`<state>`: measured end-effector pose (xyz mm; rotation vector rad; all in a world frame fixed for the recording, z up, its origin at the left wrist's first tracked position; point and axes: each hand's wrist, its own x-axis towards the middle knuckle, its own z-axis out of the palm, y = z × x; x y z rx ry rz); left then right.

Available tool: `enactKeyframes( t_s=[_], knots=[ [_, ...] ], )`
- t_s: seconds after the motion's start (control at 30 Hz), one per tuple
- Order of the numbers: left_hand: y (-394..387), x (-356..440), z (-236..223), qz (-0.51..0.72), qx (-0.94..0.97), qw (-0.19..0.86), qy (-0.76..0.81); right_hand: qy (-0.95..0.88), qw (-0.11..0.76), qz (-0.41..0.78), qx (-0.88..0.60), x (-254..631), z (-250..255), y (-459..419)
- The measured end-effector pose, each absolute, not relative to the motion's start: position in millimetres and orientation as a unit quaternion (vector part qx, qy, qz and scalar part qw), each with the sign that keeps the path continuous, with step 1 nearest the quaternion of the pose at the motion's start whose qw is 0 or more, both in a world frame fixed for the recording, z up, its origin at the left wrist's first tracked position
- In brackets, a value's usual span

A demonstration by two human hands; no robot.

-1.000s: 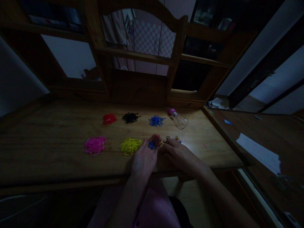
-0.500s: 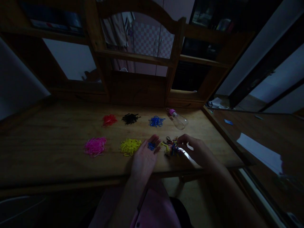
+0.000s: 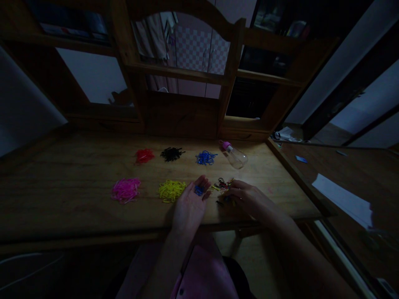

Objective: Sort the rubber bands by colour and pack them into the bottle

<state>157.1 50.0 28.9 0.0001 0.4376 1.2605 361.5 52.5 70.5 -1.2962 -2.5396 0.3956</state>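
Blue bands (image 3: 198,190) sit in the left grip (image 3: 189,204), palm up and loosely spread. Right grip (image 3: 247,198) is at the mixed pile (image 3: 222,183), can't tell if it's pinching any. Yellow bands (image 3: 171,191) lie nearby on the tabletop (image 3: 77,178).

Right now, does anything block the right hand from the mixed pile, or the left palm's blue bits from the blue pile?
Nothing visible blocks the right hand from the mixed pile. Between blue bits and blue pile, only fingers of the left hand show.
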Motion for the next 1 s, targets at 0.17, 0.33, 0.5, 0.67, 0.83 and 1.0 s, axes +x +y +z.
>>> enactKeyframes(
  t_s=[0.17, 0.33, 0.5, 0.67, 0.83, 1.0],
  knots=[
    [50, 157, 27, 0.583, -0.003, 0.787, 0.202, -0.862, 0.18, 0.166, -0.445, 365, 66, 59],
    [49, 158, 29, 0.596, -0.006, 0.778, 0.199, -0.837, 0.231, 0.201, -0.453, 372, 71, 63],
    [45, 165, 41, 0.597, -0.023, 0.774, 0.209, -0.802, 0.271, 0.251, -0.47, 373, 77, 66],
    [37, 174, 52, 0.579, -0.037, 0.785, 0.218, -0.811, 0.29, 0.258, -0.438, 343, 100, 55],
    [27, 185, 60, 0.561, -0.047, 0.798, 0.213, -0.854, 0.232, 0.25, -0.393, 325, 120, 43],
    [22, 187, 68, 0.53, -0.093, 0.819, 0.197, -0.831, 0.315, 0.207, -0.408, 340, 132, 44]
  ],
)
